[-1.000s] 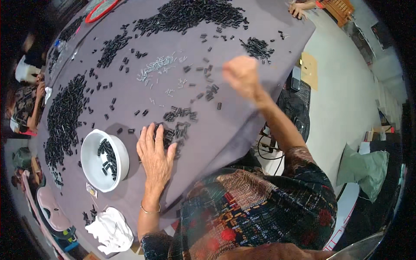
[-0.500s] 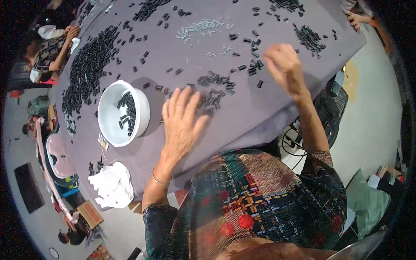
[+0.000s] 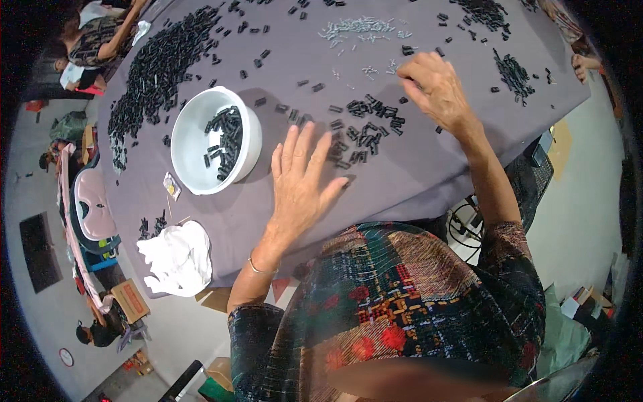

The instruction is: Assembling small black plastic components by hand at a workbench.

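My left hand (image 3: 300,175) lies low over the grey cloth with its fingers spread and nothing gripped. Just beyond its fingertips and thumb is a loose group of small black cylindrical pieces (image 3: 370,137), some blurred. To the right and farther out, my right hand (image 3: 439,90) is bent at the wrist with its fingers curled downward. Its fingertips are partly hidden, and a dark sliver shows between thumb and fingers. A white bowl (image 3: 251,144), left of my left hand, holds more black pieces (image 3: 228,141) along its right side.
A large heap of black pieces (image 3: 157,70) covers the left of the grey-clothed table (image 3: 408,191). Small pale pieces (image 3: 358,27) lie at the far middle, with dark thin pieces (image 3: 514,75) at right. A white cloth (image 3: 175,258) rests near the front left edge. Other people sit around the table.
The view has shifted, so the table sits higher and farther right. The loose black pieces now lie closer together between my hands. My right hand has come inward and lower, its fingers curled over the cloth.
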The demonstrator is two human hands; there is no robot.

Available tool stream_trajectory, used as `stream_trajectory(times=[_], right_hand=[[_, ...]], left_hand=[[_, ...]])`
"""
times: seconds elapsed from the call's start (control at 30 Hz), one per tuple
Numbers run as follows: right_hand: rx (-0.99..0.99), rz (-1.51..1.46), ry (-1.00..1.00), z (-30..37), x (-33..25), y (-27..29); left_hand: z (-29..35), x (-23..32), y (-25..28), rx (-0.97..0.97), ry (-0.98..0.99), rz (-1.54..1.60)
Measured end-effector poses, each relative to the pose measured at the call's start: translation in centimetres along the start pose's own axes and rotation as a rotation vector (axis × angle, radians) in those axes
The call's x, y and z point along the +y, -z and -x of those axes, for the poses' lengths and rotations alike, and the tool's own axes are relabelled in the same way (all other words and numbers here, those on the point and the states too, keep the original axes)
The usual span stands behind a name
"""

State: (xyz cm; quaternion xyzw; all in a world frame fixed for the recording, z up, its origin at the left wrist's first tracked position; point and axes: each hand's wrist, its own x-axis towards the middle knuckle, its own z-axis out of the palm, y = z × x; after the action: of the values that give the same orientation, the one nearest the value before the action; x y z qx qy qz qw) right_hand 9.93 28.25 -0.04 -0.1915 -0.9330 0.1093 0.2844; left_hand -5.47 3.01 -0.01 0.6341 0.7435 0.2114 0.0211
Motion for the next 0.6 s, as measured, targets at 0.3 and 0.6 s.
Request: stream_trajectory(times=[0.3,0.6], right_hand=[[-0.092,-0.108,0.118,-1.0,-3.8,-2.1],[-0.046,-0.194,0.159,-0.1,-7.7,-4.2]], left_hand=[[1.1,-0.4,0.3,-0.043,0.015,-0.048],[1.1,-0.4,-0.1,0.042,-0.009,0.010]])
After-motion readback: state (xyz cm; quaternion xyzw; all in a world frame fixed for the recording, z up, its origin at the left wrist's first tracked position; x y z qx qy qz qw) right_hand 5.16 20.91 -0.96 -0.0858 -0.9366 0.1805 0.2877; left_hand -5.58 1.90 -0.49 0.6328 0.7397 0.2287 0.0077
